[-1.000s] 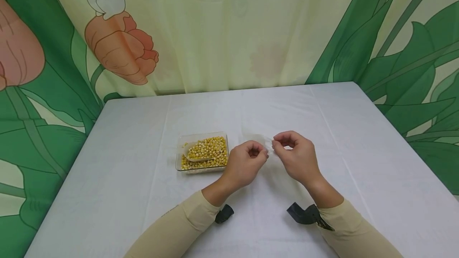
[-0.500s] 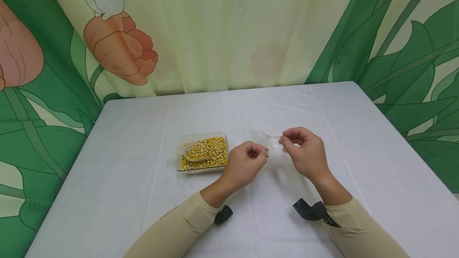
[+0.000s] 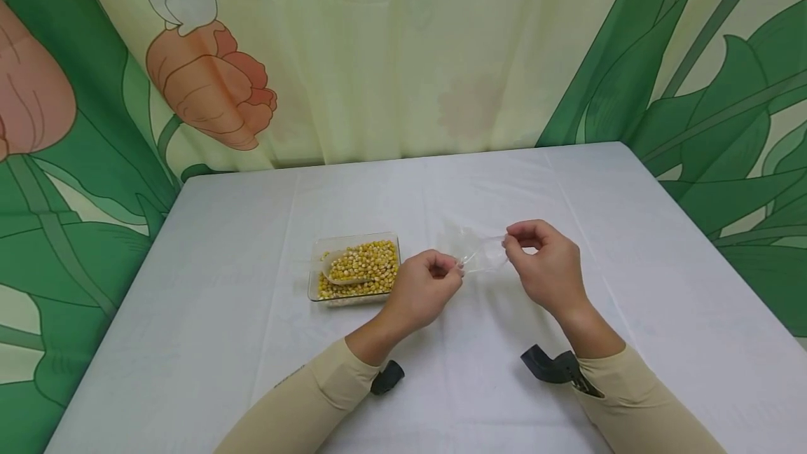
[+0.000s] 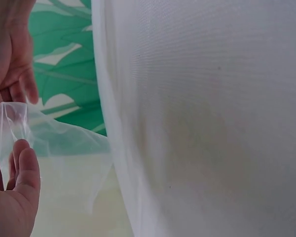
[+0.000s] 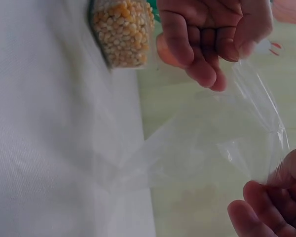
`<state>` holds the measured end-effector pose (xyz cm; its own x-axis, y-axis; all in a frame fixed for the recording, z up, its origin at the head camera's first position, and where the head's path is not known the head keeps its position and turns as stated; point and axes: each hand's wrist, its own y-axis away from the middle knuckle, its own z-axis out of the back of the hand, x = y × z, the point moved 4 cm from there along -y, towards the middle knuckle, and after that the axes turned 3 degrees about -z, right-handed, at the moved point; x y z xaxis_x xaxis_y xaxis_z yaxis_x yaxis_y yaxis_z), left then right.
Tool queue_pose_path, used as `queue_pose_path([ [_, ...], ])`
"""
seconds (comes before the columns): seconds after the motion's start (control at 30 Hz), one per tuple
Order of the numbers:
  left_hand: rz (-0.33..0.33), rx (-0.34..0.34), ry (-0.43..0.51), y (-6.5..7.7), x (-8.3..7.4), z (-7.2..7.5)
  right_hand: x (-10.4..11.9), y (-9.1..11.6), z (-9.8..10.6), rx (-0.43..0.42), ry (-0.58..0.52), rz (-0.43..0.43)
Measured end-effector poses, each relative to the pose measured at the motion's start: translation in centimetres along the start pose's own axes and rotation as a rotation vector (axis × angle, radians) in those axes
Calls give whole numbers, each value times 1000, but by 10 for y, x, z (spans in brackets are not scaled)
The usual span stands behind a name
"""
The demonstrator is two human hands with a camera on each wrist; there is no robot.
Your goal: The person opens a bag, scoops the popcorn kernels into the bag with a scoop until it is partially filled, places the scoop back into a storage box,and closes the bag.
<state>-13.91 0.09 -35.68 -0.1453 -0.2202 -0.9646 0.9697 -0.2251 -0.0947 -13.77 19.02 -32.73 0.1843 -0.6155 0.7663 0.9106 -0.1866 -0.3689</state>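
Observation:
A clear thin plastic bag (image 3: pixel 484 255) is stretched between my two hands above the table. My left hand (image 3: pixel 424 287) pinches one side of its edge between thumb and fingers. On the other side, my right hand (image 3: pixel 550 270) pinches the same edge. In the right wrist view the bag (image 5: pixel 202 133) hangs spread out, see-through, with nothing visible inside. The left wrist view shows the bag (image 4: pixel 69 143) trailing away from the fingers. Left of my left hand stands a glass container (image 3: pixel 313 290) of yellow corn kernels (image 3: pixel 378 258). A pale scoop (image 3: pixel 347 281) filled with kernels lies in it.
A white cloth covers the table (image 3: pixel 239 286). Behind it hangs a curtain (image 3: pixel 391 54) printed with flowers and leaves. Black wrist mounts (image 3: pixel 555 368) stick out from both sleeves, low over the tabletop.
My right hand has moved right and slightly away from me, and my left hand slightly left. The gap between them has widened, drawing the bag's edge out between them.

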Motion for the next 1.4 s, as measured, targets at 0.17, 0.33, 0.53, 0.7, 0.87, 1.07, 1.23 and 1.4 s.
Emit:
queue_pose_path([
  [0.17, 6, -2, -25, 1, 1, 2, 0, 0, 0, -59, 46, 100],
  [0.33, 3, -24, -69, 0, 1, 3, 2, 2, -2, -112, 98, 232],
  [0.53, -21, -63, -94, 0, 0, 3, 4, 5, -4, -136, 155, 285],
  [0.7, -122, -101, -104, 1, -3, 4, 4, 5, -4, -114, 171, 270],
  [0.87, -128, -94, -91, 0, -2, 4, 3, 5, -5, -65, 130, 241],
  [1.07, -42, -69, 1, -3, -1, 6, 0, 3, -8, 64, -47, 213],
  [1.23, 5, -39, 119, -3, -1, 7, 0, 4, -8, 190, -212, 183],
  [1.4, 52, -23, 219, -4, 0, 7, -2, 6, -7, 321, -412, 197],
])
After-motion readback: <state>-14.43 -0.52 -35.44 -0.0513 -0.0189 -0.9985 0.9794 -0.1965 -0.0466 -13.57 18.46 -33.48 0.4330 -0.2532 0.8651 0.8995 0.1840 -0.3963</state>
